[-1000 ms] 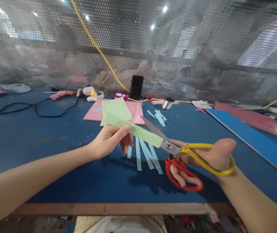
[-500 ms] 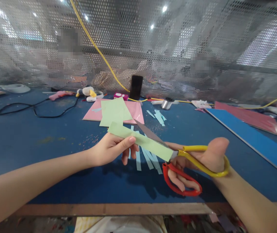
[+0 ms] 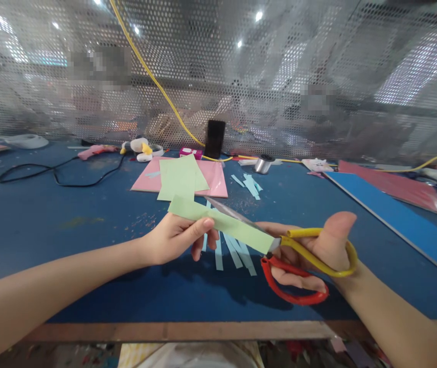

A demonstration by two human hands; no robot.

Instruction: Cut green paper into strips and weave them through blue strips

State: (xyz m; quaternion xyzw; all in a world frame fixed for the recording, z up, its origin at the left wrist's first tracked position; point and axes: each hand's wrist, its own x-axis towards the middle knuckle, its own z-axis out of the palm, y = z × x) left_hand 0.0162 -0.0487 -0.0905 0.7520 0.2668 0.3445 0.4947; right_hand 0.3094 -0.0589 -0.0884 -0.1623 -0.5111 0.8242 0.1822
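Observation:
Between thumb and fingers, my left hand (image 3: 185, 235) pinches a pale green paper strip (image 3: 222, 224) in the air above the table. My right hand (image 3: 329, 250) is closed through the loops of a pair of scissors (image 3: 306, 248) with one yellow and one red handle. Its blades run along the strip's upper edge, and the strip's right end lies at the pivot; the lower blade is hidden behind the paper. Under the hands, several light blue paper strips (image 3: 237, 253) lie on the blue tabletop. Beyond them are green paper sheets (image 3: 178, 176) on a pink pad (image 3: 216, 179).
A phone (image 3: 215, 139) stands against the perforated metal screen (image 3: 279, 76). Nearby are a wire spool (image 3: 264, 163) and more blue strips (image 3: 251, 185). A pink glue gun (image 3: 97, 151) with a black cord lies left. On the right is a blue board (image 3: 394, 220).
The scissors' red handle has swung up and right toward the yellow one, so the loops are closer together. The blade tips have dropped slightly toward the strip. My left hand is nearly still.

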